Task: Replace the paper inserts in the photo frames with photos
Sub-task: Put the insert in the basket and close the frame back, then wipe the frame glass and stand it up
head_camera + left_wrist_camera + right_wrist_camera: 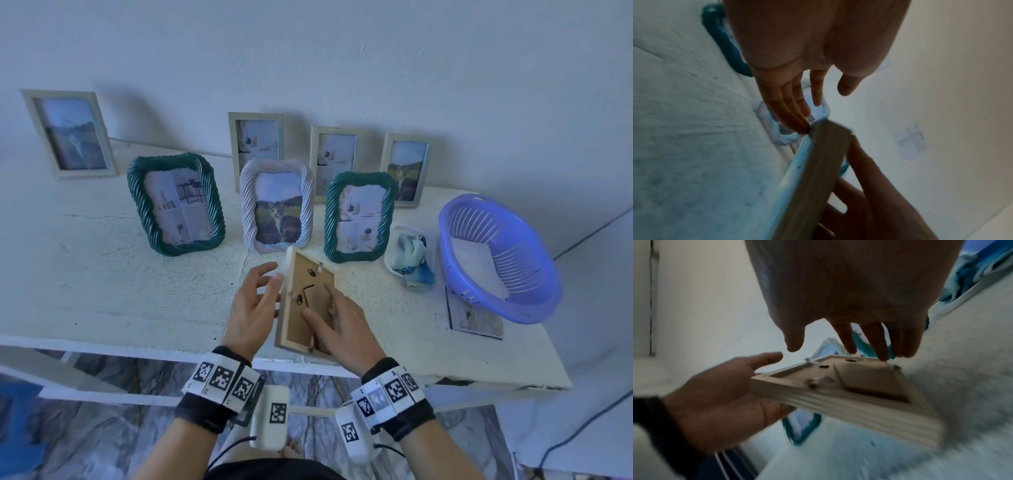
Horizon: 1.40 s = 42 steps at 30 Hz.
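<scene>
A light wooden photo frame (305, 301) is held tilted over the table's front edge, brown backing board toward me. Small turn clips (311, 273) and a fold-out stand show on the board. My left hand (255, 301) supports the frame's left side from beneath with straight fingers (797, 113) touching its top corner. My right hand (339, 322) lies flat on the backing, with its fingertips (882, 356) reaching the far edge of the frame (849, 386). The frame's front and whatever is inside it are hidden.
Several filled frames stand along the wall, among them two green rope-edged ones (176, 205) (358, 217) and a white one with a cat photo (276, 205). At the right are a purple basket (500, 257) holding paper, prints (474, 318) under it, and a small dish with cloth (411, 257).
</scene>
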Tool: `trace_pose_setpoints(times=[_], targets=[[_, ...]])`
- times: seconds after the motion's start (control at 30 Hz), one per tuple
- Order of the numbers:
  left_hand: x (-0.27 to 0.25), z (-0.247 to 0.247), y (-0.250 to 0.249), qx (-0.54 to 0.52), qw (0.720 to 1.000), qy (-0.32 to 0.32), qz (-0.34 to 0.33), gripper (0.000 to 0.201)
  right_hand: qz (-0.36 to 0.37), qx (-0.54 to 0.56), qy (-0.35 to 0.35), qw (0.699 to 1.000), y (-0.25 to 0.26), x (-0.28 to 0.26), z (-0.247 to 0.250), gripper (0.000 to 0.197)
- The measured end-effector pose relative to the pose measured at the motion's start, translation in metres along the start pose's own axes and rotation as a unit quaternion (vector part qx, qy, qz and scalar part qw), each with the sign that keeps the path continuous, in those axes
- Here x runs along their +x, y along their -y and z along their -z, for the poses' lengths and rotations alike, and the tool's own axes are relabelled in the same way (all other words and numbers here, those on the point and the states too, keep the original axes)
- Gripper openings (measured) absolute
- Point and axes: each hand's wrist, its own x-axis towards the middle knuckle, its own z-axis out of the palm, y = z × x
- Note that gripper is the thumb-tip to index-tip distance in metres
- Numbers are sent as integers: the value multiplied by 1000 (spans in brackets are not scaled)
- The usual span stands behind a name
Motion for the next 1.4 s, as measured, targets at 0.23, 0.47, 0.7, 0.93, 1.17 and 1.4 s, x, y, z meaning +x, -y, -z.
trace_pose_setpoints(times=[0.23,0.47,0.7,0.93,1.17,1.4], targets=[[1,-36,-21,-22,993,120,-1,27,-11,115,-86,990,-5,-9,55,37],[7,-48,11,71,989,113,60,38,-68,293,-126,945,-39,-14,67,19],[7,-43,15,-70,993,78,54,49,-107,446,-58,887,-20,-16,62,24],[9,-24,11,-67,996,52,-8,43,36,-131,-187,973,-23,51,108,43],[10,-12,19,-59,998,16,-16,41,-150,-361,-147,909,-45,125,126,40],[13,-5,25,-54,998,9,-37,40,-204,-409,-113,882,-67,145,123,36]])
